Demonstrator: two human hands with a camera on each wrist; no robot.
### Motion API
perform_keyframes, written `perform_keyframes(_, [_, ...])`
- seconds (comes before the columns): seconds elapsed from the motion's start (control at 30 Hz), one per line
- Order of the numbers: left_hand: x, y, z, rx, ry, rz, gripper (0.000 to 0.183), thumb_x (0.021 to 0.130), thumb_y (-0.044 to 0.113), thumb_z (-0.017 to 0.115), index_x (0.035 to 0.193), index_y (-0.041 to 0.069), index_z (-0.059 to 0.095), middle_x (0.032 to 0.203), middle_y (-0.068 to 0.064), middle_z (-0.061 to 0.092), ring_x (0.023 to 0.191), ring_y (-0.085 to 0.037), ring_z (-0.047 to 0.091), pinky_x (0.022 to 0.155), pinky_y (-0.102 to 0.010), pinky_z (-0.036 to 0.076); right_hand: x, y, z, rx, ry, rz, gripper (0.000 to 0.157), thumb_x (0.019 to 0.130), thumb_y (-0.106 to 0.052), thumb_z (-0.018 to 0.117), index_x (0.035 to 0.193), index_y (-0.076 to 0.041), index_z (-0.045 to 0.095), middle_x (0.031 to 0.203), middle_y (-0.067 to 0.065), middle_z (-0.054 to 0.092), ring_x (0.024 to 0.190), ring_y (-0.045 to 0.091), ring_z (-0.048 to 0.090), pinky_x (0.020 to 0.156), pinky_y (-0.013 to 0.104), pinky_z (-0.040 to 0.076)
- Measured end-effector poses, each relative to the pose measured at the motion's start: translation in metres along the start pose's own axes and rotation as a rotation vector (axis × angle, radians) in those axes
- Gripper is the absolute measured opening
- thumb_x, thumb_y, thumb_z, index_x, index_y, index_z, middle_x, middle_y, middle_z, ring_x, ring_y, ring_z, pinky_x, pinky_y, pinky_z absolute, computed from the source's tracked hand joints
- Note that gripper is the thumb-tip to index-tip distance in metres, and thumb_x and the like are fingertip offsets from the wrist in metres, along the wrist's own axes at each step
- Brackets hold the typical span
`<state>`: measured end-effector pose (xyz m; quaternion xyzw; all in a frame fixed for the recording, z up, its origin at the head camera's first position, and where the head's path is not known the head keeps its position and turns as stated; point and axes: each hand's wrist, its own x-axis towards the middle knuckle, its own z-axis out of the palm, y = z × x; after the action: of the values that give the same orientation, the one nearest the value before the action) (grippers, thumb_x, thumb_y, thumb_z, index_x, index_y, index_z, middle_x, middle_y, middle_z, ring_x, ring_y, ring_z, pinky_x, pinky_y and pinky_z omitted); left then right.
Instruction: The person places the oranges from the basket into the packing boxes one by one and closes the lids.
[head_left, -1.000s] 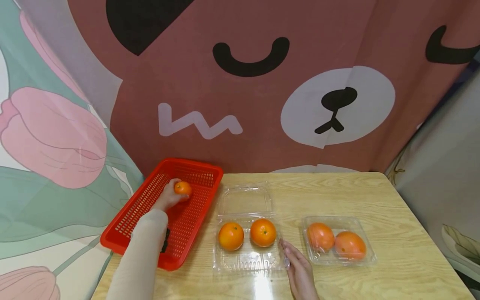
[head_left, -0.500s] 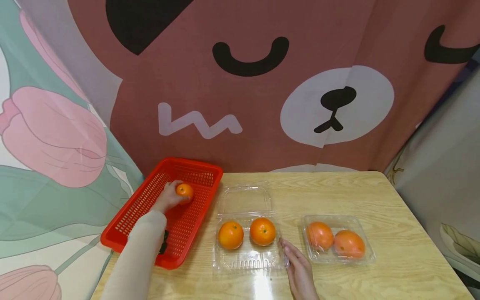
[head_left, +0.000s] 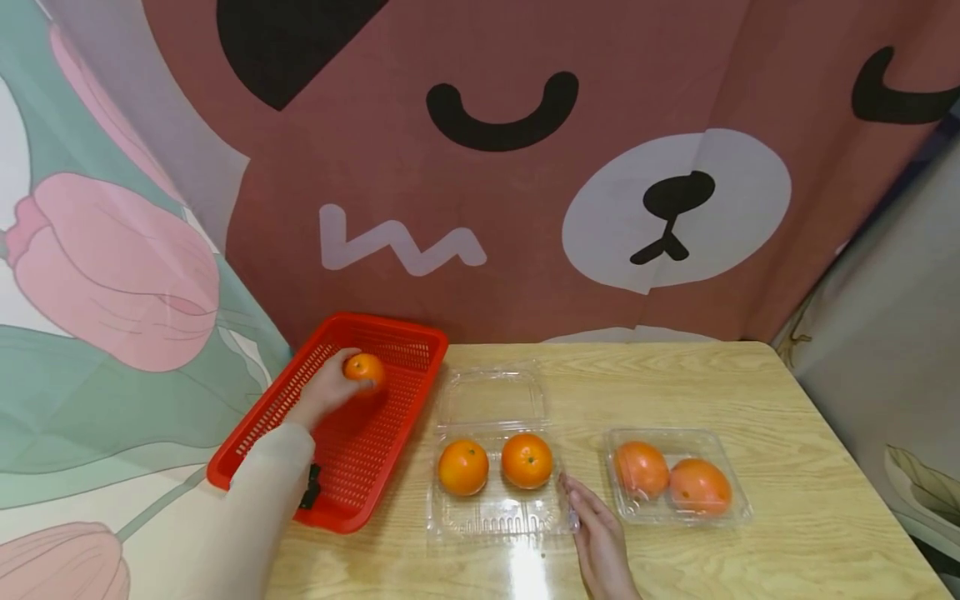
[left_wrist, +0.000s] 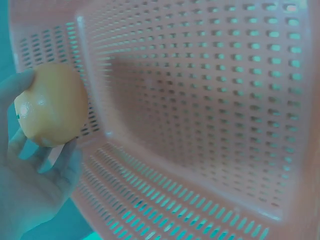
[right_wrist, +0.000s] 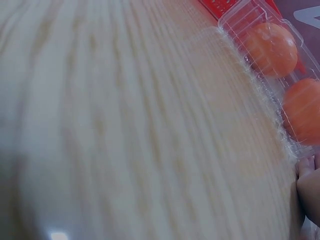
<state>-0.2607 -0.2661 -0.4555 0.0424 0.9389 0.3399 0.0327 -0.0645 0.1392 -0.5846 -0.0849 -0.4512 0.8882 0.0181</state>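
Inside the red basket (head_left: 375, 450), my left hand (head_left: 326, 390) holds an orange (head_left: 366, 371) between thumb and fingers. In the left wrist view the orange (left_wrist: 55, 105) sits against the fingertips, beside the perforated basket wall (left_wrist: 200, 65). My right hand (head_left: 600, 537) stands at the right edge of an unlidded clear plastic clamshell box (head_left: 495, 523), its mostly straight fingertips touching that edge. Two oranges lie side by side in this box, the left orange (head_left: 462, 467) and the right orange (head_left: 527, 461). In the right wrist view only part of the right hand (right_wrist: 309, 187) shows.
To the right, a second clear box (head_left: 678, 440) holds two orange fruits (head_left: 701, 487) under its lid. The first box's lid (head_left: 493, 398) lies folded back. A wooden table (head_left: 787, 467) carries everything, with a bear-print curtain (head_left: 525, 233) behind it.
My left hand, with the orange in its grasp, has shifted slightly left and upward over the basket. The left forearm has swung left. The right hand and both boxes stay put.
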Motion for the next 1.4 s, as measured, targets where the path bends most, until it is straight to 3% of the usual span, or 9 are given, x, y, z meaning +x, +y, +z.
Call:
perform_keyframes(0.23, [-0.014,0.008,-0.014,-0.020,0.057,0.032,0.069,0.088,0.028,0.074,0.145,0.004,0.042,0.133,-0.021,0.051,0.110,-0.037,0.053,0.094,-0.054,0.046,0.000,-0.001,0.001,0.013,0.006,0.028,0.023,0.101,-0.008,0.055,0.111,-0.016,0.074,0.121,-0.007,0.068,0.115,0.002,0.059,0.100,0.019,0.042])
perform_keyframes(0.47, [-0.025,0.027,-0.022,0.061,0.077,0.060,0.073,0.086,0.035,0.076,0.145,0.009,0.042,0.135,-0.018,0.051,0.110,-0.036,0.052,0.092,-0.056,0.047,-0.001,-0.005,0.002,0.007,0.018,0.041,0.022,0.102,-0.009,0.055,0.113,-0.014,0.073,0.121,-0.008,0.068,0.114,0.001,0.059,0.100,0.018,0.042])
perform_keyframes(0.87, [-0.051,0.075,-0.013,0.035,0.079,0.143,0.070,0.084,0.029,0.079,0.141,0.010,0.043,0.130,-0.017,0.046,0.105,-0.034,0.056,0.089,-0.051,0.051,-0.001,-0.005,0.003,0.000,0.022,0.038,0.023,0.102,-0.009,0.054,0.112,-0.014,0.073,0.121,-0.007,0.068,0.114,0.002,0.059,0.101,0.018,0.042])
perform_keyframes(1.4, [-0.087,0.105,0.003,0.120,0.043,0.185,0.071,0.081,0.041,0.081,0.142,0.025,0.049,0.134,-0.003,0.050,0.109,-0.025,0.057,0.090,-0.049,0.052,0.000,-0.005,0.002,0.021,0.016,0.038,0.024,0.102,-0.007,0.054,0.111,-0.016,0.074,0.121,-0.008,0.068,0.114,0.002,0.060,0.101,0.018,0.042])
